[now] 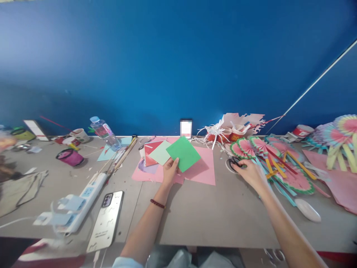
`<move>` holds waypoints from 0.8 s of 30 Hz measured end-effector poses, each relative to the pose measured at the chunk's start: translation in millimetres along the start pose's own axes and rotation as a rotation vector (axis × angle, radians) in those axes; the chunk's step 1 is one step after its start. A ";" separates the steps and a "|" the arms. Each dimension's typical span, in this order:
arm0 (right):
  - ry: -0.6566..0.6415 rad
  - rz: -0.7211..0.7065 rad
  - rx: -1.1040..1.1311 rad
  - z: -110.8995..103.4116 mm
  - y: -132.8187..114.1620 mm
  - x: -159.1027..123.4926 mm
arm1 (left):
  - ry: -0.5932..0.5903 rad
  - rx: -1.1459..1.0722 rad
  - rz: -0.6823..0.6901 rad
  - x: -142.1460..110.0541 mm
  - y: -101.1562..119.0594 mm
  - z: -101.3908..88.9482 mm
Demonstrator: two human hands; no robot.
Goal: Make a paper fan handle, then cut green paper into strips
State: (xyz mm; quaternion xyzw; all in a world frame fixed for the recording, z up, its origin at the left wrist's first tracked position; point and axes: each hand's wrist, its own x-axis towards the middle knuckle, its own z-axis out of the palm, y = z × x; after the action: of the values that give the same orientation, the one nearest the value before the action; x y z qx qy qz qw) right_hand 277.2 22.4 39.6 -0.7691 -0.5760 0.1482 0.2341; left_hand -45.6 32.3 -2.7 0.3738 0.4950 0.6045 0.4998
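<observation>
My left hand (170, 170) pinches a square of bright green paper (184, 153) above the table. A pale green sheet (160, 152) shows just left of it; whether the same fingers hold it, I cannot tell. Beneath lie pink sheets (202, 167) and a red packet (150, 158). To the right, the fingers of my right hand (249, 172) are closed on the black handles of scissors (233, 163), low over the table. Pleated pink paper fans with green edges (243, 148) lie right beside that hand.
At left are a power strip (90, 192) with plugs, a phone (106, 219), thin sticks (122, 154) and a tilted bottle (104, 132). Paper cups (238, 130) with white strips stand by the blue wall (178, 67). A white computer mouse (307, 210) sits near the right forearm.
</observation>
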 end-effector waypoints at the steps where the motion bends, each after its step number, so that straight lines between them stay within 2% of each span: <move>1: -0.060 0.047 0.149 0.9 2.2 -7.2 | 0.001 -0.007 0.001 -0.5 0.8 0.1; 3: -0.203 0.092 0.440 6.0 -1.3 -20.1 | 0.000 -0.014 0.006 -1.7 2.8 0.1; 5: -0.373 0.056 0.637 13.7 -13.5 -29.6 | 0.000 -0.012 0.009 -2.6 5.2 -0.2; 7: -0.518 0.020 0.749 22.1 -29.6 -36.1 | 0.014 -0.018 0.026 -2.5 7.8 -0.9; 10: -0.648 0.020 0.843 34.9 -49.4 -43.1 | 0.041 -0.031 0.059 -0.2 11.0 -2.8; 15: -0.705 0.090 0.860 52.0 -53.6 -51.1 | 0.048 -0.009 0.059 3.5 10.5 -6.8; 24: -0.769 0.090 0.885 58.3 -45.9 -55.0 | 0.013 -0.015 0.044 -3.8 12.4 -0.8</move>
State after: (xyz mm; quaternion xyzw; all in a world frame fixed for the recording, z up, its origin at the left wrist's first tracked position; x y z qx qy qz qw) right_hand 194.7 -8.7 12.3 -0.5129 -0.4696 0.6528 0.3004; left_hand -48.4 28.4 9.4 0.3770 0.4853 0.6216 0.4858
